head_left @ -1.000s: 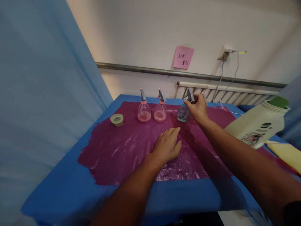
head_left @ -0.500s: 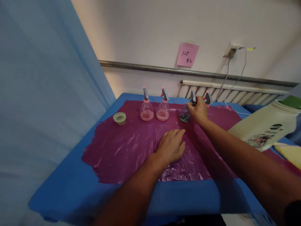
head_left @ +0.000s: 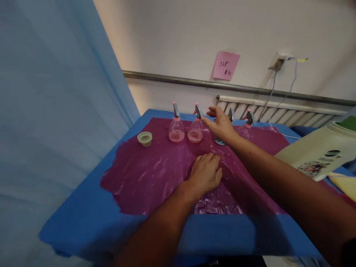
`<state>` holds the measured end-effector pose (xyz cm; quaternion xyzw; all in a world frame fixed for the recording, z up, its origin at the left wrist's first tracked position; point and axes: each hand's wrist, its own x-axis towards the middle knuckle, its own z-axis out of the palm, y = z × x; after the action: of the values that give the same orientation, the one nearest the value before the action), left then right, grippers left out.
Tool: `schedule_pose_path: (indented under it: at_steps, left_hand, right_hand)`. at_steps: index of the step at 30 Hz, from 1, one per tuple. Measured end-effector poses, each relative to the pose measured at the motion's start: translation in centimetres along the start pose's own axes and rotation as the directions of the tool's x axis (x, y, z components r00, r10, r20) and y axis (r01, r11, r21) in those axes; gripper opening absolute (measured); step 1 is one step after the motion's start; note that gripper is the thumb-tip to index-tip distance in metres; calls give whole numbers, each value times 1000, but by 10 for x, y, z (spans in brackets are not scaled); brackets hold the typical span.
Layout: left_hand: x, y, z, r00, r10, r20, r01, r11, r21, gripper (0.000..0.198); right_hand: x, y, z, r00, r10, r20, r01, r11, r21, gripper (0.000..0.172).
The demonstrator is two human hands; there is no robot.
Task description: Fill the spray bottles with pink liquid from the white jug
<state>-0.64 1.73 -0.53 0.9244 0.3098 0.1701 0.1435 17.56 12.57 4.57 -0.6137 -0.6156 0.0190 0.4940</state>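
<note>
My left hand (head_left: 207,173) lies on a purple plastic sheet (head_left: 150,178), palm down with its fingers loosely stretched. Above the sheet, my right hand (head_left: 221,124) is open, fingers apart, just right of a clear spray bottle (head_left: 195,130) with pink liquid. Whether its fingertips touch that bottle, I cannot tell. A similar spray bottle (head_left: 176,130) stands to the left. Behind my right hand, a spray bottle with a dark trigger head (head_left: 231,114) is mostly hidden. Farther right is another spray bottle (head_left: 248,121), its lower part partly covered by my arm.
A small pale-green tub (head_left: 145,138) sits at the left of the sheet. A large cream jug (head_left: 324,150) leans in from the right, near a yellow item (head_left: 345,183). Blue cloth (head_left: 91,207) covers the table. A blue curtain (head_left: 55,104) hangs at left, a radiator (head_left: 278,106) behind.
My right hand has let go of the dark-headed spray bottle and moved left and up, fingers spreading, toward the pink-liquid bottle. My left hand stays on the sheet. The view has shifted slightly.
</note>
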Motion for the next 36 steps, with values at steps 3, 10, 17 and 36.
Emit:
schedule_pose_path:
  at_steps: [3, 10, 17, 36]
  left_hand:
    - [0, -2, -3, 1000, -23, -13, 23, 999, 25, 20]
    - [-1, -3, -8, 999, -28, -44, 29, 999, 27, 37]
    - [-1, -5, -4, 981, 3, -194, -18, 997, -76, 22]
    - [-1, -3, 0, 936, -16, -352, -107, 939, -327, 69]
  right_hand:
    - [14, -3, 28, 992, 122, 38, -122, 993, -3, 67]
    - [10, -3, 47, 992, 125, 22, -126, 990, 57, 34]
    - [-20, -5, -1, 999, 45, -26, -39, 981, 189, 41]
    - [-146, -16, -71, 991, 108, -76, -67, 908, 413, 53]
